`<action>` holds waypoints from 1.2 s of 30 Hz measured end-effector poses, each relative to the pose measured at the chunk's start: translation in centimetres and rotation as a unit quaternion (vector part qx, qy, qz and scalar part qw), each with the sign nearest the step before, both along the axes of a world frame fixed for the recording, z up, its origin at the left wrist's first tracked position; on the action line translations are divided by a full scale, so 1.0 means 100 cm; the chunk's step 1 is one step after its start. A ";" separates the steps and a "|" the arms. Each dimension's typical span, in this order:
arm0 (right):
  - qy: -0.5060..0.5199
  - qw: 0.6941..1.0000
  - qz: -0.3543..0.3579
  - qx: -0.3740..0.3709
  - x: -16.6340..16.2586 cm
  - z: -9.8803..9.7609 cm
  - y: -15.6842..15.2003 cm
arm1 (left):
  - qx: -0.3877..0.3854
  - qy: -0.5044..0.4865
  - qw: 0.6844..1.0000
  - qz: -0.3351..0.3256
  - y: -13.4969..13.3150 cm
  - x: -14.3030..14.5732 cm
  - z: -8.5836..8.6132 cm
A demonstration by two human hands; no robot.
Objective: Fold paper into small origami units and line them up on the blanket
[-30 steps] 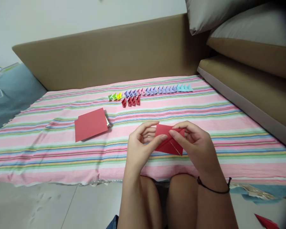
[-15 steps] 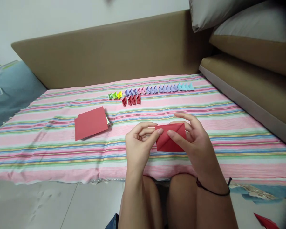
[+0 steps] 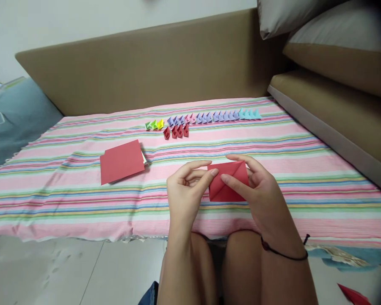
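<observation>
Both hands hold a partly folded red paper (image 3: 230, 183) just above the front of the striped cloth (image 3: 82, 199). My left hand (image 3: 186, 195) pinches its left corner between thumb and forefinger. My right hand (image 3: 260, 192) grips the right side, thumb pressed on the diagonal fold and fingers curled behind. A stack of red paper sheets (image 3: 122, 162) lies flat to the left. Farther back runs a row of small folded paper pieces (image 3: 206, 118) in green, yellow, purple, pink and light blue, with several red folded pieces (image 3: 176, 131) just in front of it.
The striped cloth covers a low sofa seat with a tan backrest (image 3: 152, 63). Tan and grey cushions (image 3: 333, 63) are piled at the right. A blue-grey pillow (image 3: 9, 123) lies at the left. A red paper scrap (image 3: 355, 295) rests on the floor at bottom right.
The red paper has been flattened from an open, loose flap into a tighter shape with a diagonal crease. My right fingers have closed over its top edge.
</observation>
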State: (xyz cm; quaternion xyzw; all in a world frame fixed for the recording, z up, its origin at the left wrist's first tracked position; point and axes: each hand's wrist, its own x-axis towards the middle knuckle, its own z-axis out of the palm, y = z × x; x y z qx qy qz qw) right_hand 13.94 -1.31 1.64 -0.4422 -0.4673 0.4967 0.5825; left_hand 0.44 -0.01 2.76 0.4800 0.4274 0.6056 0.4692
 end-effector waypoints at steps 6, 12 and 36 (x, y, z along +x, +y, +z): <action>0.003 1.000 0.000 -0.003 0.001 0.000 0.000 | 0.000 -0.001 1.000 0.008 0.001 0.000 0.000; -0.012 1.000 0.001 0.002 0.001 0.000 0.001 | -0.024 -0.012 1.000 0.015 0.001 0.000 -0.002; 0.030 0.998 -0.018 -0.045 0.003 -0.002 0.000 | -0.070 -0.036 0.996 0.030 0.002 0.000 -0.005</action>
